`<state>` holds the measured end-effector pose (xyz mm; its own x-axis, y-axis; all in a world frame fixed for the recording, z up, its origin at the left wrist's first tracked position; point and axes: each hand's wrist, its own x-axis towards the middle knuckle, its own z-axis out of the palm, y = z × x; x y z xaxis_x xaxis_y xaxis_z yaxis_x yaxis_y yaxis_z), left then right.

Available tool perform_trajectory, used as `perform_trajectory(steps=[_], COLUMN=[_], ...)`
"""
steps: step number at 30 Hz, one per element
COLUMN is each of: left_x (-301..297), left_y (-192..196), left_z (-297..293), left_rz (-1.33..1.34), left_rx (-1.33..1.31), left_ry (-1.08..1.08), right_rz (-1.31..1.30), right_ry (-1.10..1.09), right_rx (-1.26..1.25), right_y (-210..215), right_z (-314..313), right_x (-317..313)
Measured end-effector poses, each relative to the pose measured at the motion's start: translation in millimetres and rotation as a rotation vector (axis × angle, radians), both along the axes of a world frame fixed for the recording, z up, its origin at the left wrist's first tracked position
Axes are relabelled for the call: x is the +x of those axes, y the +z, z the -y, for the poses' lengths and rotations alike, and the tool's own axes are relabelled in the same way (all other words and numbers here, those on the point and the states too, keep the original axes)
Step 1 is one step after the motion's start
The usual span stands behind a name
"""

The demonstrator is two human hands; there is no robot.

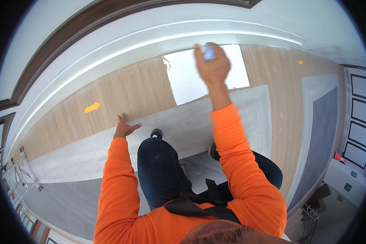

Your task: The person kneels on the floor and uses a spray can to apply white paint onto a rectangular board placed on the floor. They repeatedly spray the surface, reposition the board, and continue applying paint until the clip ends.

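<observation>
My right hand [216, 67] reaches out over a white rectangular sheet [183, 81] lying on the wood-look floor strip. Its fingers curl round a small blue-and-white object [208, 52], smeared by motion, whose kind I cannot make out. Lower and to the left, my left hand [126, 127] rests on the floor with its fingers spread, holding nothing. It lies where the wood-look strip [138, 87] meets a pale grey band [79, 152]. The sheet's left edge has a small curled or torn bit near its upper corner.
A yellow arrow marker [92, 107] sits on the wood strip left of the sheet, and a smaller yellow marker [300, 62] far right. A white wall with a ledge [171, 36] runs along the far side. Metal scaffolding [22, 175] stands at the left.
</observation>
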<state>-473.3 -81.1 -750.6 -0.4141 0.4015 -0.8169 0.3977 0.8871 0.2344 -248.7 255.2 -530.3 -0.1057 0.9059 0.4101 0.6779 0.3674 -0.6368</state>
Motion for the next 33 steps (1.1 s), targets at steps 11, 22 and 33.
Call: perform_trajectory(steps=[11,22,33], left_x=[2,1,-1], left_y=[7,12,13], left_z=[-4,-3,-4], left_rz=[-0.001,-0.013,0.012], left_rx=[-0.030,-0.040,-0.036], left_ry=[-0.003,0.014,0.007], right_rz=[-0.079,-0.043,0.041], right_ry=[0.362,0.082,0.161], right_rx=[0.023,-0.080,0.118], right_y=[-7,-11,-2], right_z=[85,50,53], right_x=[-138,-85,-114])
